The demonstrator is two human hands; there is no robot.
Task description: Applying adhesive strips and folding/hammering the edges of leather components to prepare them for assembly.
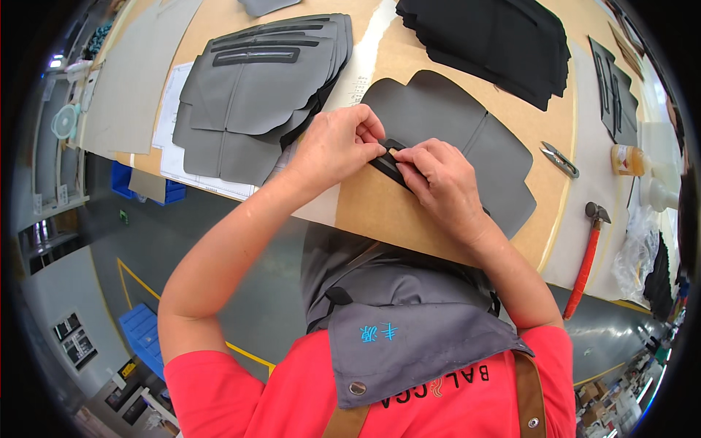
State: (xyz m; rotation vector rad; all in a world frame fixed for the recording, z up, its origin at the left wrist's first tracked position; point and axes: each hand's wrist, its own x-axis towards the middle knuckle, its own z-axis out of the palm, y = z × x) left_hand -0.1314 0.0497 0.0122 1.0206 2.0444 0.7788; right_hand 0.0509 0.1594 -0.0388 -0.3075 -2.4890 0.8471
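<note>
— Two hands are busy here. What are they holding?

— The left hand and the right hand both pinch a small black strip. Each grip is closed on that strip, fingers tight. The two hands almost touch over it.

— Where is the strip?

— It lies on the near edge of a grey cut piece, and that piece lies flat on the brown surface, right in front of the person.

— What else is on the surface?

— To the left is a stack of grey pieces with dark slots near the top. It sits on white paper sheets. At the far side is a pile of black pieces.

— And on the right?

— Small metal snips lie just beside the grey cut piece. Farther right is a hammer with a red handle, and near it a little bottle with yellow stuff inside
</note>
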